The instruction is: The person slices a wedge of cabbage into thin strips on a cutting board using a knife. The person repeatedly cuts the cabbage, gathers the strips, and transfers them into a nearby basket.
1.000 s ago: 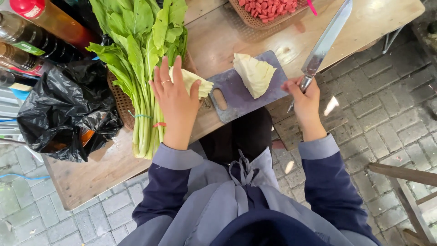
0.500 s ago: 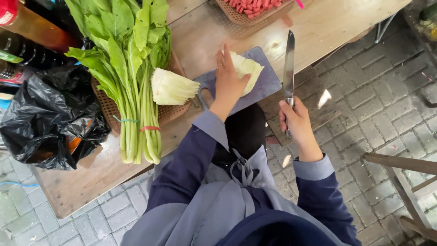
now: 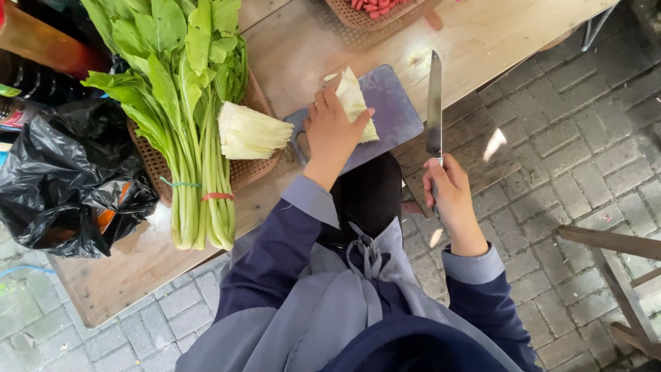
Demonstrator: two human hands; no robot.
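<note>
My left hand (image 3: 332,131) presses down on a pale cabbage wedge (image 3: 352,96) that lies on a grey-purple cutting board (image 3: 392,110). My right hand (image 3: 451,196) grips the handle of a long knife (image 3: 434,103); its blade points away from me, just right of the board and off the cabbage. A second cabbage wedge (image 3: 251,131) rests on a brown woven tray (image 3: 148,162) to the left, next to bundled leafy greens (image 3: 189,103).
The wooden table (image 3: 482,34) carries a black plastic bag (image 3: 65,172) at the left, bottles (image 3: 34,76) behind it and a basket of red pieces (image 3: 372,10) at the far edge. Brick paving lies below, with a wooden frame (image 3: 620,262) at the right.
My left hand left the wedge on the tray and moved right onto the wedge on the board. The knife swung from a tilt to point straight away, closer to the board.
</note>
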